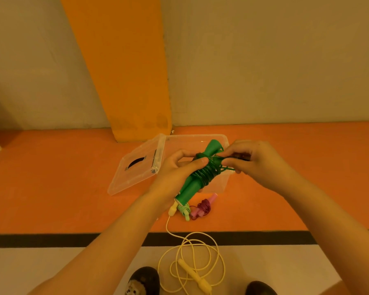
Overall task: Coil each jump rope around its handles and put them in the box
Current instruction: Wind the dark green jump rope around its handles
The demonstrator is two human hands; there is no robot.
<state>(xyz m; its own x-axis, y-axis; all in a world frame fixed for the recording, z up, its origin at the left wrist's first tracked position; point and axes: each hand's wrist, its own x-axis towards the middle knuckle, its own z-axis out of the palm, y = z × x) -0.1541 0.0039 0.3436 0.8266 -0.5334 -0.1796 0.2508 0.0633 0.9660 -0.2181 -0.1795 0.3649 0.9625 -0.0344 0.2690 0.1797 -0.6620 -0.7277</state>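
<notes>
Left hand (175, 173) grips the green rope (202, 173) by both handles, right above the open box (200, 138), so the coils stay tight. Right hand (254, 162) pinches the loose end, probably to tuck it. The yellow rope (192, 271) lies uncoiled on the floor.

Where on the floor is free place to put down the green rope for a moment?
Bare orange floor lies right of the clear box and left of its lid. Crowded: in front of the box lie the pink rope and pale green rope; the loose yellow rope sprawls between the shoes.
</notes>
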